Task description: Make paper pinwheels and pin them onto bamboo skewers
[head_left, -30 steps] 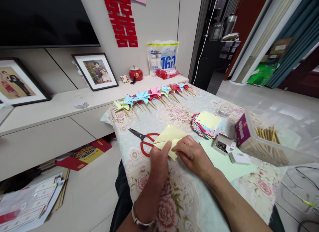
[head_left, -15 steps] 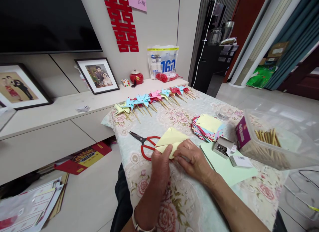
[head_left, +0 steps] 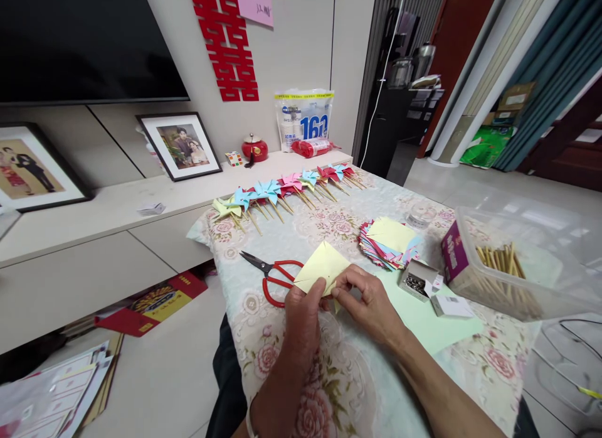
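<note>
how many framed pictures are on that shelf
2: a framed picture leaning on the wall near the red jar, and another cut off at the left edge. More may lie outside the view.

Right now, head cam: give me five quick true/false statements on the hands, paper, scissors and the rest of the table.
1. Both hands grip the yellow paper. True: left hand and right hand pinch its near edge.
2. The red scissors are in the right hand. False: they lie on the tablecloth, left of the paper.
3. Finished pinwheels lie in a row at the table's far edge. True.
4. The clear plastic box is empty. False: it holds wooden sticks.
5. The stack of coloured paper sits left of the scissors. False: it is to their right.
</note>
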Action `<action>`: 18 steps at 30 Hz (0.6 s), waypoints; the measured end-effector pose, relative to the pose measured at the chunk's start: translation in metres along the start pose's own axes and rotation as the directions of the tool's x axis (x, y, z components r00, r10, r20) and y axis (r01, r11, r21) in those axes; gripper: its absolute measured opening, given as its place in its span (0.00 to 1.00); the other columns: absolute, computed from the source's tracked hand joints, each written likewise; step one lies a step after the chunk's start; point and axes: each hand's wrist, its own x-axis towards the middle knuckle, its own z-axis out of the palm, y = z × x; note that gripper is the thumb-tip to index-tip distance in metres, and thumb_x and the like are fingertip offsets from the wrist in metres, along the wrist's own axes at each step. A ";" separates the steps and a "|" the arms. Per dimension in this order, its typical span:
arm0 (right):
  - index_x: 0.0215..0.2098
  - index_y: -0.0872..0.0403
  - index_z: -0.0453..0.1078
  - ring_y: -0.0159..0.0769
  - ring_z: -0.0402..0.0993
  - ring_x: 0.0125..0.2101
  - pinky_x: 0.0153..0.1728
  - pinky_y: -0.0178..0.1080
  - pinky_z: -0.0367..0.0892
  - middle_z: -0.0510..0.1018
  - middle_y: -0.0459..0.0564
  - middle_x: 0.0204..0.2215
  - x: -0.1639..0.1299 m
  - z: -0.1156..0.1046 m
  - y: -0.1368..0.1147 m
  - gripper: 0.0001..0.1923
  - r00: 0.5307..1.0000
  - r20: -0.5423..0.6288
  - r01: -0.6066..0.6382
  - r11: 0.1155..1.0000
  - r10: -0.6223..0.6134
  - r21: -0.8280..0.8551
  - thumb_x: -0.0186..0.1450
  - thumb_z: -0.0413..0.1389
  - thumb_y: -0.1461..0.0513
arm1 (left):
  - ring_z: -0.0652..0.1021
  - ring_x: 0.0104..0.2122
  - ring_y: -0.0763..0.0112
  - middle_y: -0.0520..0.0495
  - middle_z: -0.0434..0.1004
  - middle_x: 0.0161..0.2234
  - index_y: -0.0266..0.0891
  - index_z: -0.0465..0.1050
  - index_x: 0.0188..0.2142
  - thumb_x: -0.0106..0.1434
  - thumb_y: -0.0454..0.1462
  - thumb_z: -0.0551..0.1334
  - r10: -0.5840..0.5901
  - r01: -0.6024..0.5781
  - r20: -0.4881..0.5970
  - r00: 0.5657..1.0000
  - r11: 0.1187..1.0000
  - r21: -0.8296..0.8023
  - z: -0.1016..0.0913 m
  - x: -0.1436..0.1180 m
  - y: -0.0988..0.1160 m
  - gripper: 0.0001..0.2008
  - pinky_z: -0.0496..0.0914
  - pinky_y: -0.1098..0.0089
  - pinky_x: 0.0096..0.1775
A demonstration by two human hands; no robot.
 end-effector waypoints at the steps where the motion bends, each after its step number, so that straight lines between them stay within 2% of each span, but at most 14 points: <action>1: 0.27 0.53 0.68 0.36 0.68 0.30 0.32 0.38 0.62 0.71 0.47 0.26 0.000 0.000 0.000 0.08 1.000 -0.004 -0.015 1.000 0.015 -0.006 0.64 0.55 0.63 | 0.66 0.20 0.77 0.53 0.74 0.24 0.36 0.77 0.35 0.52 0.38 0.69 0.001 -0.001 0.000 1.000 1.000 0.007 0.000 0.000 -0.001 0.11 0.61 0.75 0.22; 6: 0.26 0.53 0.69 0.35 0.68 0.28 0.30 0.37 0.62 0.70 0.46 0.25 0.001 0.000 0.001 0.08 0.998 -0.026 -0.053 0.999 0.052 -0.009 0.63 0.55 0.62 | 0.66 0.19 0.76 0.53 0.74 0.22 0.37 0.77 0.31 0.51 0.38 0.69 -0.006 0.006 0.003 1.000 0.999 0.047 -0.003 0.001 -0.004 0.08 0.61 0.74 0.22; 12: 0.25 0.53 0.70 0.34 0.68 0.27 0.29 0.36 0.62 0.71 0.45 0.24 0.001 0.001 0.004 0.07 0.995 -0.047 -0.087 0.996 0.087 0.004 0.62 0.57 0.62 | 0.70 0.22 0.70 0.51 0.75 0.22 0.37 0.78 0.31 0.52 0.40 0.68 -0.030 0.027 0.025 0.999 0.994 0.103 -0.005 0.002 -0.007 0.09 0.63 0.71 0.24; 18: 0.24 0.53 0.68 0.34 0.68 0.26 0.29 0.36 0.61 0.71 0.45 0.23 0.001 0.000 0.003 0.08 0.990 -0.046 -0.130 0.991 0.130 -0.007 0.61 0.56 0.62 | 0.69 0.20 0.72 0.51 0.76 0.22 0.37 0.78 0.29 0.52 0.40 0.68 -0.025 0.022 0.022 0.999 0.993 0.115 -0.003 0.000 -0.006 0.08 0.64 0.72 0.23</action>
